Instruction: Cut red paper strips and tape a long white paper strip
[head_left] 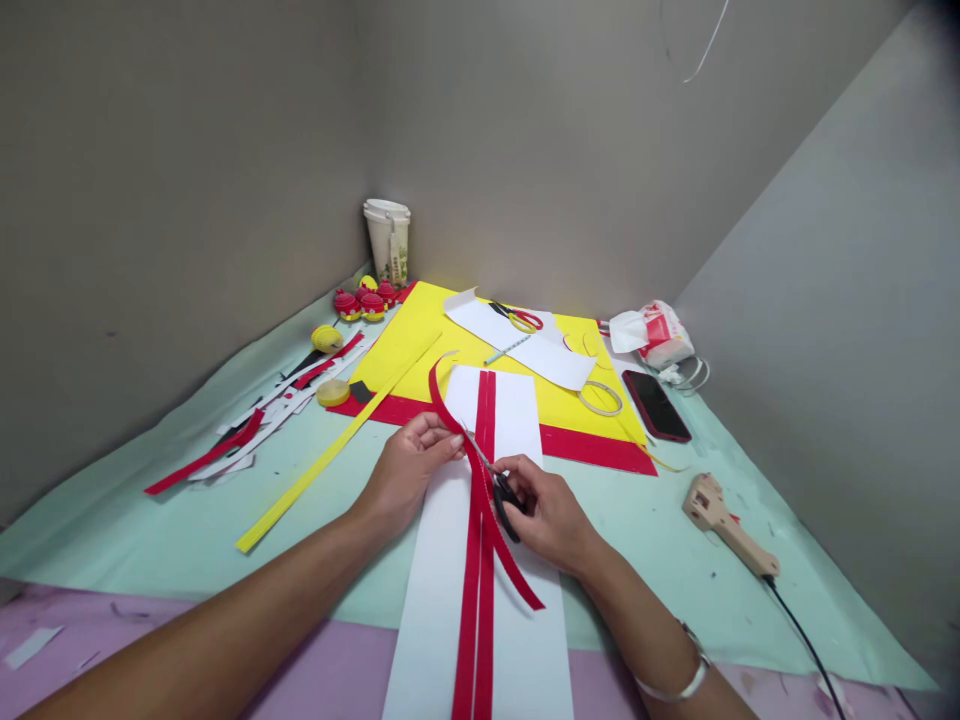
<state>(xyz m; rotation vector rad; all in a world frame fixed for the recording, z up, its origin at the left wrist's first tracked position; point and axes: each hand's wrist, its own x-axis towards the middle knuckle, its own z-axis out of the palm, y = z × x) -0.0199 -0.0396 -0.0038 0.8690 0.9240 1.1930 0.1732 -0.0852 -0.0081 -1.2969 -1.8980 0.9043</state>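
I see a red strip (499, 535) and black-handled scissors (507, 492) over the red-striped white board (442, 590); beyond it, a yellow sheet (559, 412).

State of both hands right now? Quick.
Left hand: closed, pinching a curved red strip between thumb and fingers.
Right hand: closed, holding black-handled scissors, blades at the strip.

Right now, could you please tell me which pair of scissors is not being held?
The scissors with red and yellow handles, lying on the curled white sheet; the black-handled scissors are in the right hand.
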